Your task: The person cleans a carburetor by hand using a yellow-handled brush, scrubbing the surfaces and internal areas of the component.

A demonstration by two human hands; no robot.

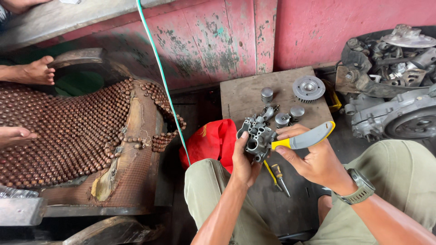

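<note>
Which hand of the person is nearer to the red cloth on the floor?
Left. The left hand, holding the metal carburetor body, is right beside the red cloth. The right hand, gripping a yellow-grey tool handle, is farther away.

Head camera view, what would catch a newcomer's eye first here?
At centre, the left hand grips a grey metal carburettor body while the right hand holds a yellow-and-grey-handled tool against it. A red cloth bag lies beside the knee, and a brown wooden-bead seat cover fills the left.
</note>
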